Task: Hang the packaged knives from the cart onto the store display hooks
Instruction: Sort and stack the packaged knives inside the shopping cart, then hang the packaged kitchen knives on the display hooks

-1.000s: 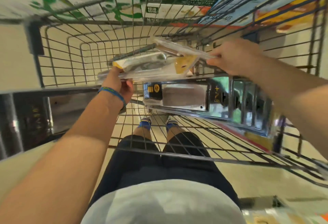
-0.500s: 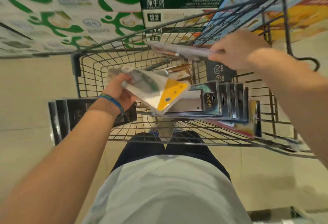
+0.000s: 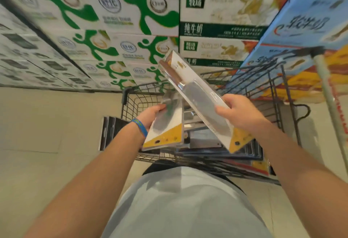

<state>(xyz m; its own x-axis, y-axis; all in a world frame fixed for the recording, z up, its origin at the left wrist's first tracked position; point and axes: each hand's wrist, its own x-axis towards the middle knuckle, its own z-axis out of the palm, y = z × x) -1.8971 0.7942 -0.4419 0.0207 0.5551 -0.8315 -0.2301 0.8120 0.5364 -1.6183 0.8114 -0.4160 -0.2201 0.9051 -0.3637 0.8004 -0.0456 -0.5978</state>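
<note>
While both hands are full, neither can steady the other's load, and that is where I see trouble. The right hand grips a blister-packed cleaver by its long edge near the blade, so the handle end juts far out beyond the fingers, tilted up and away. Held off-centre like that, the pack could pivot and slip. The left hand holds a second cleaver pack by its side edge, its yellow card end pointing back past the blue wristband.

The two packs come very close between the hands; I cannot tell whether they touch. A knock there could jar one loose. Below the hands sits the wire cart with more boxed knives stacked inside, where a dropped pack would likely land.

No display hooks are in sight, so I expect a turn with both packs, and the jutting end could catch the stacked milk cartons beyond the hands. The dark holes in the yellow ends face the body, so each pack probably needs flipping, awkward with no free hand.
</note>
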